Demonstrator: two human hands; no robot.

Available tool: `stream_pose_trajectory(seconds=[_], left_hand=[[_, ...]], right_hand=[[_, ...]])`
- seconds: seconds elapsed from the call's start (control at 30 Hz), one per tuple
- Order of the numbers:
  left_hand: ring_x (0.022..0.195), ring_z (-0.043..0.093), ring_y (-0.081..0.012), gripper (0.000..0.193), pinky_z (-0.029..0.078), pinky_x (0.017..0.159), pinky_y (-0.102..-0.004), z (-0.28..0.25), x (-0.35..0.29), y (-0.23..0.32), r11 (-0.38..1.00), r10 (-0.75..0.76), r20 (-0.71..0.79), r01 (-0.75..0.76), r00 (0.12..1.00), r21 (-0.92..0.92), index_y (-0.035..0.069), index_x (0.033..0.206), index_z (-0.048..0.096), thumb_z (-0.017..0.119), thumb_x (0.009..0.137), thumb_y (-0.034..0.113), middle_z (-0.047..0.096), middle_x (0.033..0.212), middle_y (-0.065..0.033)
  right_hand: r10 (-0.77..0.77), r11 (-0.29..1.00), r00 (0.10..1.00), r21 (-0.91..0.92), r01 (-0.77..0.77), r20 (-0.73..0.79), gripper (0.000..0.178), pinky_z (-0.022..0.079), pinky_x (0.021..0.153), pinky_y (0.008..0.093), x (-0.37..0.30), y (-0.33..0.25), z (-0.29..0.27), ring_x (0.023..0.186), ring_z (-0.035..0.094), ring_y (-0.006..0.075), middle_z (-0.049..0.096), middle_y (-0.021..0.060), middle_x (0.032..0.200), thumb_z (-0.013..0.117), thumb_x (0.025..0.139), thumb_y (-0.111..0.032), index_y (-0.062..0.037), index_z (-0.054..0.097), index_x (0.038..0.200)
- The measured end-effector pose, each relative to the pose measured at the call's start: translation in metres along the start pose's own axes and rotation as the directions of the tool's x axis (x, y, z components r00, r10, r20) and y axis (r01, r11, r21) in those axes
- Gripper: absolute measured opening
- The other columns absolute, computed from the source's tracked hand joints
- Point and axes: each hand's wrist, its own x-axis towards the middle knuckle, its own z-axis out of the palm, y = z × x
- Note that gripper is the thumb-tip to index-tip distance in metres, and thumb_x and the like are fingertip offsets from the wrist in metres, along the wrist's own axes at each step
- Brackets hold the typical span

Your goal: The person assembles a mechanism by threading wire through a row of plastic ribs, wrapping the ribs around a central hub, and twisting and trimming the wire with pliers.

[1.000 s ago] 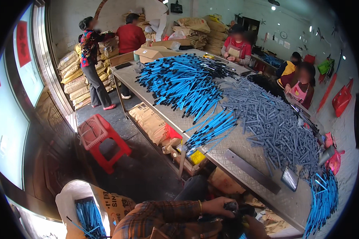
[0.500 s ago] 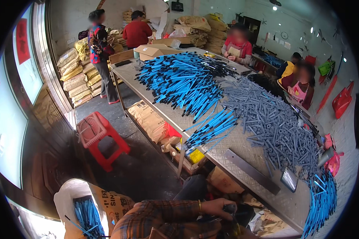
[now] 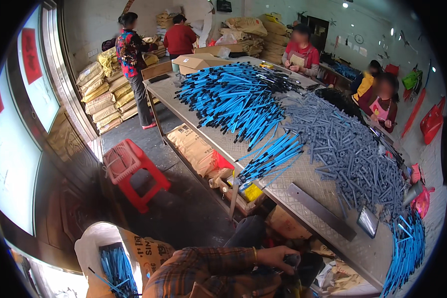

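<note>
- A dark piece, beyond the worktop's near long edge, is gripped by the left hand's curled fingers; if loosened, it could be dropped.
- The right hand's fingers cannot be made out.
- Blue rods overhanging that edge could be knocked down by a sleeve.

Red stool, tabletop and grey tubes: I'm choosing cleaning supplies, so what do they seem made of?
Red stool: probably moulded plastic, smooth, evenly coloured, with rounded edges. Tabletop: likely metal, dull grey, with a tread-like pattern. Grey tubes: perhaps plastic, mostly matte with faint highlights; metal can't be ruled out.
</note>
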Motion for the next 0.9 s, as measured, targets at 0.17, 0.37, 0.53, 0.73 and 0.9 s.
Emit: stream_pose_trajectory(seconds=[0.17, 0.37, 0.53, 0.73, 0.9], left_hand=[[0.086, 0.051, -0.0061, 0.030, 0.043, 0.076, -0.0244, -0.009, 0.019, 0.002, 0.978, -0.142, -0.007, 0.139, 0.990, -0.156, 0.005, 0.097, 0.055, 0.073, 0.073, 0.006, 0.057, 0.088, 0.0018], [0.093, 0.053, -0.0083, 0.037, 0.045, 0.081, -0.0258, -0.013, 0.012, 0.012, 0.984, -0.143, -0.098, 0.131, 0.985, -0.119, 0.004, 0.106, 0.056, 0.073, 0.073, 0.004, 0.060, 0.097, -0.0010], [0.095, 0.054, -0.0096, 0.043, 0.045, 0.084, -0.0261, -0.012, 0.015, 0.014, 0.996, -0.082, 0.010, 0.082, 0.997, -0.027, 0.004, 0.112, 0.057, 0.074, 0.072, 0.005, 0.061, 0.101, -0.0030], [0.094, 0.054, -0.0090, 0.042, 0.045, 0.083, -0.0256, -0.015, 0.008, 0.017, 0.985, -0.166, 0.046, 0.168, 0.985, -0.046, 0.003, 0.111, 0.058, 0.074, 0.072, 0.006, 0.061, 0.101, -0.0025], [0.092, 0.054, -0.0082, 0.043, 0.044, 0.082, -0.0246, -0.012, 0.011, 0.022, 0.982, -0.171, 0.082, 0.177, 0.982, -0.065, 0.003, 0.111, 0.058, 0.073, 0.072, 0.006, 0.060, 0.099, -0.0014]], right_hand=[[-0.435, 0.455, 0.895, -0.882, 0.127, -0.096, 0.052, 0.046, 0.084, 0.0389, -0.008, -0.205, 0.121, 0.100, 0.056, 0.0335, 0.054, 0.0177, 0.116, 0.062, 0.080, -0.015, -0.0021, 0.041, 0.126], [-0.308, 0.122, 0.938, -0.984, -0.130, -0.162, 0.050, 0.046, 0.079, 0.0381, -0.007, -0.270, 0.163, 0.090, 0.059, 0.0325, 0.056, 0.0166, 0.108, 0.059, 0.080, -0.013, 0.0023, 0.041, 0.124], [0.318, 0.939, 0.939, -0.098, -0.331, -0.131, 0.041, 0.048, 0.075, 0.0348, -0.009, -0.204, 0.119, 0.089, 0.059, 0.0214, 0.059, 0.0090, 0.103, 0.055, 0.087, -0.017, 0.0001, 0.044, 0.122], [0.256, 0.932, 0.966, 0.259, -0.255, 0.031, 0.041, 0.047, 0.078, 0.0342, 0.006, -0.162, 0.103, 0.092, 0.058, 0.0204, 0.059, 0.0095, 0.104, 0.057, 0.087, -0.021, 0.0009, 0.047, 0.120], [0.232, 0.915, 0.969, 0.320, -0.246, 0.082, 0.045, 0.046, 0.083, 0.0355, 0.006, -0.169, 0.106, 0.097, 0.058, 0.0225, 0.059, 0.0116, 0.108, 0.060, 0.085, -0.024, 0.0022, 0.048, 0.120]])
